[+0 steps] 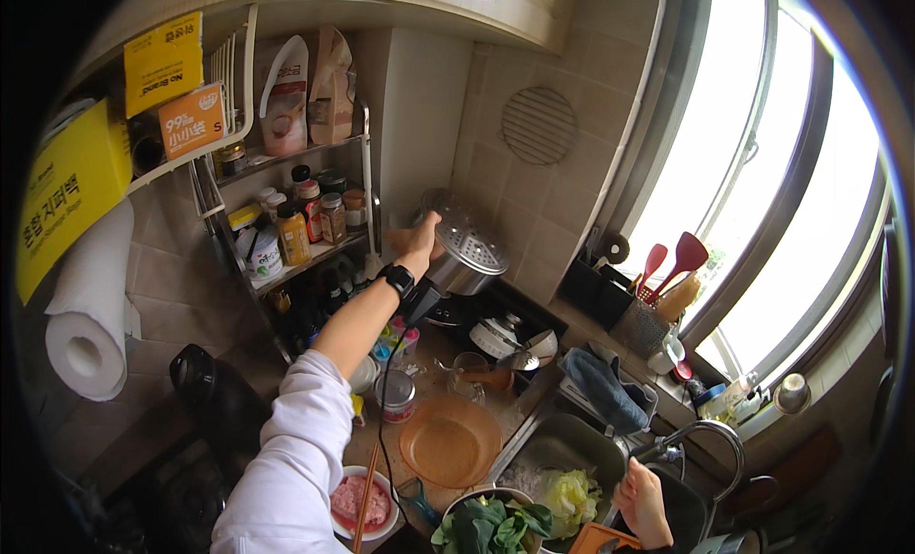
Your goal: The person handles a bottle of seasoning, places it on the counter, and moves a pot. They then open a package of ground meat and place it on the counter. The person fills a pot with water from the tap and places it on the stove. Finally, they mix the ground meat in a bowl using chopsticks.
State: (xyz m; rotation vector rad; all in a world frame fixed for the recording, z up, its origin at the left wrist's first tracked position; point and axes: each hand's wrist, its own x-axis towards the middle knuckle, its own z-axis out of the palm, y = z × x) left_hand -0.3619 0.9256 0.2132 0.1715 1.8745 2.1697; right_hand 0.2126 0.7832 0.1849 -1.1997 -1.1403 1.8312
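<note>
My left hand reaches to the back corner, beside a metal pot with a perforated steamer insert and a blurred clear lid; whether its fingers grip anything is unclear. My right hand is curled over the sink's right side, above an orange tray. Lettuce lies in the steel sink. Near the counter's front, leafy greens fill a bowl. Left of them is a white bowl of raw minced meat with chopsticks across it. An orange translucent bowl sits behind.
A spice rack stands at left, near a paper towel roll. A black cord runs along the counter. At the back are a white lidded pot and glassware. The faucet, blue cloth and utensil holder are at right.
</note>
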